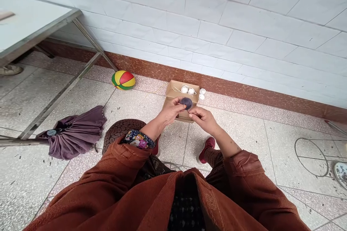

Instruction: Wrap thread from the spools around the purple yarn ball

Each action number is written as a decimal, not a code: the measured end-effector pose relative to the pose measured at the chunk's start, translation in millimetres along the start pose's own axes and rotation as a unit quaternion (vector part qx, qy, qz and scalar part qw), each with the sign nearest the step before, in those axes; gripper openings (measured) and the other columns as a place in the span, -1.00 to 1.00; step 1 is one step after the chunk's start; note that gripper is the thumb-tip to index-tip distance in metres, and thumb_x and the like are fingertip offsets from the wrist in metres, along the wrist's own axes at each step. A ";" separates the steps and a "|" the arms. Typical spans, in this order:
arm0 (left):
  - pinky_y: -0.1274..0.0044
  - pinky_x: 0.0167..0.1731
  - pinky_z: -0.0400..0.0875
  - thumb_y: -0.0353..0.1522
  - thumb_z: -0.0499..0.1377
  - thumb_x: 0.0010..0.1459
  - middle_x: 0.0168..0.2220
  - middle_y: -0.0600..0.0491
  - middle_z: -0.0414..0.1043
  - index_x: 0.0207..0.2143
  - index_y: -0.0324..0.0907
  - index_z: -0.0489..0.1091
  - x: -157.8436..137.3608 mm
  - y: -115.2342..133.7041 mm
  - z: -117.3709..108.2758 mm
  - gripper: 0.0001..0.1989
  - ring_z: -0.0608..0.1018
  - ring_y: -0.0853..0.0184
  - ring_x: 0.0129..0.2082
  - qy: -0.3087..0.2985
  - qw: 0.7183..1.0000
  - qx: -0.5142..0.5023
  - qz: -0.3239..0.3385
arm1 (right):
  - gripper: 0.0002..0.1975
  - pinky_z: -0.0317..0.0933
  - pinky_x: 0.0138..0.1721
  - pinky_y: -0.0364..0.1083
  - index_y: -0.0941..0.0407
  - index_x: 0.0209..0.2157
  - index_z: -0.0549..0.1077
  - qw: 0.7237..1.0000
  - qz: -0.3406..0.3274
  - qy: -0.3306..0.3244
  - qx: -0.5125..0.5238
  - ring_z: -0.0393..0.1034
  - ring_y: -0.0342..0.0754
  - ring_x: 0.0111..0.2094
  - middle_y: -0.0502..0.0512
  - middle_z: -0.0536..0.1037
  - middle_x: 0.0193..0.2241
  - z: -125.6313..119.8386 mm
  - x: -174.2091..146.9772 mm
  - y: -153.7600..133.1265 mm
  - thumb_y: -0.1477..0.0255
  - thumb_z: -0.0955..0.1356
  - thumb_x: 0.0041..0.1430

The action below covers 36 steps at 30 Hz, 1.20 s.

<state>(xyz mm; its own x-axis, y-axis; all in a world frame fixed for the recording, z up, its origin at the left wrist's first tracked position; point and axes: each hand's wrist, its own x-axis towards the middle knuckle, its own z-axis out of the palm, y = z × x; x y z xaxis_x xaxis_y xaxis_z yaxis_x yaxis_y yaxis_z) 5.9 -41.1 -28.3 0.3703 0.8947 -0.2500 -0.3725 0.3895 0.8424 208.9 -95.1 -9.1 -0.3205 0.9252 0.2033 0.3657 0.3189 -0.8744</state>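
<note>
My left hand (172, 110) grips a dark grey-purple ball of yarn (186, 103), its thumb and fingers closed on the near side. Just to the right, my right hand (202, 117) pinches what looks like the loose yarn end close under the ball. Both hands are held above an open cardboard box (169, 92) on the floor. In its far part lie two white balls of yarn (184, 89) with loose strands. More white balls (202, 96) rest on the floor against the box's right side.
A striped ball (123, 80) lies by the wall. At left stand a metal-framed table (40, 25) and a folded purple umbrella (78, 130). A thin metal ring (311, 157) and a round patterned object (341, 173) are at right. My red shoes (206, 149) are below.
</note>
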 end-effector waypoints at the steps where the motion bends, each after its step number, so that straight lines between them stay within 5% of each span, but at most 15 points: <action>1: 0.48 -0.09 0.43 -0.40 0.48 -0.05 -0.07 0.02 0.62 -0.07 -0.15 0.61 -0.2 -1.1 0.0 -0.58 0.57 0.34 -0.14 0.003 1.000 0.029 -0.003 | -0.73 0.40 -0.15 -0.02 0.03 -0.22 0.59 1.000 -0.001 0.011 0.016 0.48 -0.01 -0.28 0.07 0.63 -0.29 -3.1 1.0 -2.3 0.13 0.42 0.44; 5: 0.45 -0.09 0.43 -0.40 0.48 -0.05 -0.12 0.01 0.62 0.00 -0.16 0.61 -5.7 -4.4 2.9 -0.51 0.57 0.33 -0.17 -0.081 0.992 0.091 -0.025 | -0.68 0.38 -0.16 -0.01 0.03 -0.26 0.58 0.993 0.042 0.106 0.044 0.44 -0.01 -0.28 0.05 0.59 -0.32 -13.1 12.4 4.3 0.07 0.44 0.40; 9: 0.45 -0.14 0.46 -0.36 0.50 -0.01 -0.03 -0.01 0.60 0.19 -0.05 0.54 -10.4 -2.8 6.6 -0.34 0.59 0.33 -0.17 -0.150 0.988 0.013 -0.042 | -0.70 0.34 -0.22 -0.04 0.04 -0.32 0.51 0.984 0.107 0.136 0.037 0.38 -0.03 -0.34 0.01 0.53 -0.39 -8.0 21.7 25.5 0.11 0.42 0.38; 13: 0.44 -0.07 0.49 -0.36 0.50 -0.04 0.02 -0.06 0.60 0.01 -0.15 0.59 -5.8 1.7 8.2 -0.49 0.60 0.27 -0.06 -0.093 0.994 -0.049 0.001 | -0.71 0.36 -0.21 -0.04 0.04 -0.34 0.47 0.990 0.119 0.071 -0.009 0.40 -0.02 -0.33 0.01 0.52 -0.40 10.6 15.1 33.2 0.19 0.35 0.45; 17: 0.47 -0.11 0.45 -0.36 0.46 -0.03 -0.04 -0.02 0.61 -0.10 -0.16 0.57 1.7 4.0 4.9 -0.61 0.56 0.29 -0.09 -0.001 0.999 -0.033 0.034 | -0.71 0.40 -0.10 -0.01 0.02 -0.29 0.52 0.997 0.016 -0.025 -0.066 0.47 0.02 -0.24 0.06 0.58 -0.32 15.2 2.0 16.4 0.18 0.35 0.51; 20: 0.51 -0.23 0.35 -0.36 0.41 -0.05 -0.13 0.03 0.59 -0.11 -0.16 0.57 3.7 2.5 1.5 -0.62 0.51 0.34 -0.20 0.037 0.999 0.028 0.025 | -0.68 0.41 -0.10 0.01 0.01 -0.21 0.58 0.997 -0.039 -0.018 -0.058 0.47 0.02 -0.25 0.08 0.58 -0.31 3.0 -0.8 0.1 0.11 0.34 0.53; 23: 0.52 -0.28 0.28 -0.37 0.39 -0.06 -0.16 0.05 0.58 -0.11 -0.16 0.59 1.4 -0.3 0.7 -0.62 0.49 0.36 -0.25 0.025 0.996 0.080 -0.004 | -0.68 0.40 -0.12 0.03 0.01 -0.21 0.59 0.997 -0.029 0.059 -0.039 0.45 0.03 -0.26 0.08 0.58 -0.31 -11.3 5.9 -4.5 0.08 0.38 0.50; 28: 0.50 -0.25 0.35 -0.38 0.46 -0.07 -0.13 0.04 0.56 0.17 -0.08 0.54 -7.1 -2.4 5.0 -0.33 0.54 0.34 -0.23 -0.102 0.992 0.038 -0.065 | -0.66 0.36 -0.20 -0.01 0.03 -0.30 0.54 0.989 0.059 0.138 -0.002 0.40 0.00 -0.31 0.04 0.54 -0.35 -11.3 21.9 20.7 0.07 0.40 0.43; 32: 0.47 -0.20 0.42 -0.37 0.48 -0.06 -0.05 -0.03 0.59 0.09 -0.12 0.59 -5.9 -1.6 7.8 -0.41 0.57 0.32 -0.17 -0.113 0.992 -0.038 -0.035 | -0.69 0.34 -0.29 -0.06 0.03 -0.33 0.48 0.984 0.134 0.120 -0.003 0.37 -0.02 -0.37 -0.02 0.50 -0.43 10.7 21.2 43.6 0.15 0.34 0.45; 36: 0.45 -0.14 0.44 -0.35 0.48 -0.07 -0.11 -0.02 0.61 -0.09 -0.17 0.59 3.5 -0.1 5.2 -0.57 0.56 0.29 -0.15 -0.037 0.998 -0.047 0.015 | -0.79 0.39 -0.17 -0.03 0.02 -0.30 0.48 0.991 0.101 0.044 -0.078 0.49 0.02 -0.26 0.04 0.57 -0.34 31.1 9.2 45.1 0.29 0.34 0.46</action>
<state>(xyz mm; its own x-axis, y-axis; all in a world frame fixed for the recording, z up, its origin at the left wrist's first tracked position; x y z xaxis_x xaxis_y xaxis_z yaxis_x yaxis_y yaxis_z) 11.7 -39.1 -26.9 0.4184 0.8891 -0.1853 -0.4612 0.3838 0.8000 195.3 -78.6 -60.4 -0.1516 0.9856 0.0749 0.5479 0.1468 -0.8235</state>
